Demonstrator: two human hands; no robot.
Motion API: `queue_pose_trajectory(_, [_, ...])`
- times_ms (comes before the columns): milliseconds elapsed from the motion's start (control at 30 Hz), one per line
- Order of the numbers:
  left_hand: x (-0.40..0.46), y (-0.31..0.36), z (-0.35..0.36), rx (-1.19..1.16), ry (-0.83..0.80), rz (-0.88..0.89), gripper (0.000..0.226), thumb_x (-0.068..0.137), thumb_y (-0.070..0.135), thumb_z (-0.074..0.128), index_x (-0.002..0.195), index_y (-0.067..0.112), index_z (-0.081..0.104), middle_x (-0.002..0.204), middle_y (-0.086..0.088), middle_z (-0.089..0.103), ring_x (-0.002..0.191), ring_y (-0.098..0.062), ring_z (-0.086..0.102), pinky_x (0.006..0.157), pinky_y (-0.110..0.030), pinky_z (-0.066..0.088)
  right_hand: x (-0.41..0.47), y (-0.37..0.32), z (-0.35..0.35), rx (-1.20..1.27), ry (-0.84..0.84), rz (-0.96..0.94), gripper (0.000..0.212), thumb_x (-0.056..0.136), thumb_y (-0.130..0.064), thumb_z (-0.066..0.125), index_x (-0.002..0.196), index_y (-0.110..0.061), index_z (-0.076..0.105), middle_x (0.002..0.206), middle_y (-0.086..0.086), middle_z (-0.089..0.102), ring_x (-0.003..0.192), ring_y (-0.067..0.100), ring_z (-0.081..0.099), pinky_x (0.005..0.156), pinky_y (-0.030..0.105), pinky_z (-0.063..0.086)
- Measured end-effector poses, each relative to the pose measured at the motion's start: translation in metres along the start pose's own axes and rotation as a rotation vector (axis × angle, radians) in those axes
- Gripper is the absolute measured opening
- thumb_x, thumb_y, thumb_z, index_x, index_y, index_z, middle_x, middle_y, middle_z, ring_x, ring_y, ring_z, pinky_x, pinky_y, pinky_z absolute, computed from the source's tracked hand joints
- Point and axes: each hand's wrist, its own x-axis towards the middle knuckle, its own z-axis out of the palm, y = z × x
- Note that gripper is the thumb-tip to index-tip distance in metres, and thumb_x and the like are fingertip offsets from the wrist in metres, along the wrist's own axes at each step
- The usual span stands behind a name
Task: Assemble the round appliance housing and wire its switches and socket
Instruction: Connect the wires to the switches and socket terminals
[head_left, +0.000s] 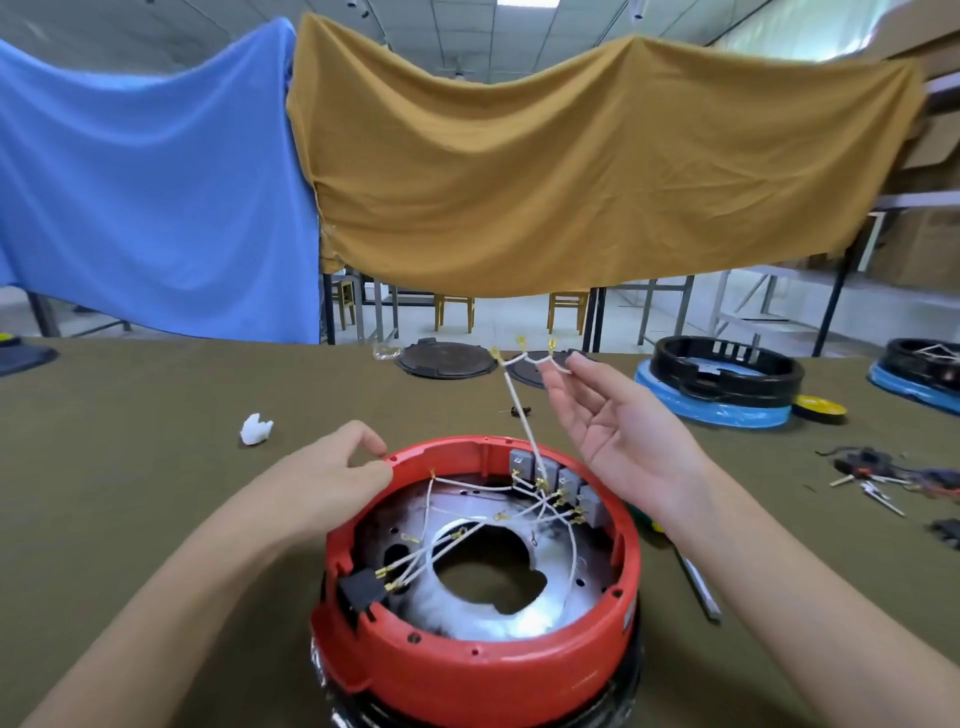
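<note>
A round red housing (467, 660) sits on the olive table in front of me, open side up. Inside lie a metal plate with a central hole, white wires with yellow terminals, grey switches (566, 480) along the far right wall and a black socket (361, 592) at the left wall. My left hand (332, 467) holds the housing's far left rim with curled fingers. My right hand (613, 421) is raised above the housing, palm up, pinching a white wire bundle (524, 410) whose three yellow-tipped ends fan out above the fingertips.
Two dark round plates (447, 358) lie at the table's far edge. Black housings on blue bases (727, 379) stand at the right. A white plastic piece (255, 430) lies left; loose tools and wires (883, 473) lie far right. A metal bar (701, 587) rests beside the housing.
</note>
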Motion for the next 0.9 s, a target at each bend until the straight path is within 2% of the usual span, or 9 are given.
queue_pose_trajectory(67, [0.003, 0.000, 0.002, -0.086, 0.062, 0.028, 0.021, 0.085, 0.038, 0.053, 0.104, 0.034, 0.062, 0.097, 0.005, 0.067, 0.091, -0.015, 0.063, 0.085, -0.033, 0.048, 0.001, 0.002, -0.001, -0.029, -0.018, 0.020, 0.008, 0.075, -0.009, 0.073, 0.071, -0.005, 0.079, 0.099, 0.016, 0.075, 0.084, 0.017, 0.075, 0.064, 0.020, 0.058])
queue_pose_trajectory(133, [0.004, 0.004, 0.008, -0.095, 0.050, 0.095, 0.024, 0.096, 0.022, 0.053, 0.117, 0.027, 0.064, 0.109, 0.008, 0.066, 0.100, -0.011, 0.061, 0.093, -0.029, 0.046, 0.000, 0.004, -0.001, -0.055, -0.027, 0.023, 0.008, 0.075, -0.011, 0.074, 0.076, -0.005, 0.079, 0.100, 0.014, 0.075, 0.081, 0.015, 0.074, 0.065, 0.021, 0.058])
queue_pose_trajectory(200, [0.003, 0.004, 0.011, -0.113, 0.011, 0.132, 0.022, 0.098, 0.017, 0.052, 0.110, 0.025, 0.069, 0.103, 0.009, 0.072, 0.096, -0.010, 0.066, 0.092, -0.029, 0.049, 0.000, 0.006, -0.001, -0.075, -0.023, 0.021, 0.009, 0.075, -0.011, 0.074, 0.080, -0.004, 0.078, 0.096, 0.012, 0.074, 0.079, 0.014, 0.073, 0.066, 0.021, 0.058])
queue_pose_trajectory(300, [0.002, 0.001, 0.009, -0.036, 0.056, 0.126, 0.021, 0.093, 0.019, 0.055, 0.105, 0.030, 0.068, 0.093, 0.007, 0.069, 0.087, -0.013, 0.064, 0.086, -0.033, 0.050, 0.000, 0.006, -0.002, -0.106, -0.006, -0.001, 0.013, 0.080, -0.009, 0.072, 0.090, -0.002, 0.073, 0.089, 0.010, 0.073, 0.076, 0.013, 0.071, 0.066, 0.020, 0.058])
queue_pose_trajectory(433, [0.003, 0.001, 0.010, 0.139, 0.139, 0.087, 0.030, 0.091, 0.024, 0.053, 0.119, 0.030, 0.062, 0.110, 0.008, 0.064, 0.101, -0.014, 0.061, 0.093, -0.035, 0.048, 0.001, 0.004, -0.004, -0.213, -0.021, -0.050, 0.015, 0.088, -0.006, 0.068, 0.102, -0.001, 0.068, 0.087, 0.009, 0.072, 0.076, 0.013, 0.070, 0.067, 0.021, 0.057])
queue_pose_trajectory(533, [0.002, 0.003, 0.015, 0.197, 0.197, 0.071, 0.029, 0.090, 0.027, 0.051, 0.116, 0.032, 0.062, 0.115, 0.005, 0.060, 0.103, -0.018, 0.061, 0.093, -0.038, 0.048, 0.001, 0.003, -0.005, -0.248, -0.006, -0.066, 0.021, 0.084, -0.006, 0.071, 0.104, -0.001, 0.067, 0.089, 0.011, 0.073, 0.077, 0.016, 0.070, 0.069, 0.023, 0.058])
queue_pose_trajectory(700, [0.000, 0.006, 0.018, 0.122, 0.143, 0.042, 0.027, 0.087, 0.035, 0.053, 0.114, 0.035, 0.057, 0.110, 0.006, 0.058, 0.094, -0.015, 0.062, 0.084, -0.035, 0.051, -0.001, 0.004, -0.005, -0.367, 0.065, -0.126, 0.017, 0.086, 0.000, 0.070, 0.103, -0.002, 0.067, 0.086, 0.012, 0.073, 0.077, 0.019, 0.072, 0.069, 0.024, 0.058])
queue_pose_trajectory(767, [0.001, 0.006, 0.018, 0.107, 0.129, 0.050, 0.028, 0.087, 0.036, 0.053, 0.115, 0.035, 0.055, 0.111, 0.005, 0.056, 0.096, -0.014, 0.062, 0.088, -0.036, 0.051, -0.002, 0.004, -0.005, -0.407, 0.075, -0.134, 0.018, 0.086, 0.001, 0.069, 0.105, 0.000, 0.067, 0.086, 0.013, 0.074, 0.078, 0.020, 0.072, 0.070, 0.024, 0.059])
queue_pose_trajectory(900, [0.002, 0.006, 0.020, -0.012, 0.174, 0.131, 0.038, 0.089, 0.028, 0.057, 0.127, 0.030, 0.052, 0.120, 0.004, 0.047, 0.114, -0.013, 0.053, 0.100, -0.033, 0.043, -0.003, 0.005, -0.003, -0.432, 0.066, -0.144, 0.021, 0.086, 0.002, 0.070, 0.106, 0.003, 0.065, 0.089, 0.014, 0.075, 0.081, 0.022, 0.073, 0.072, 0.025, 0.059])
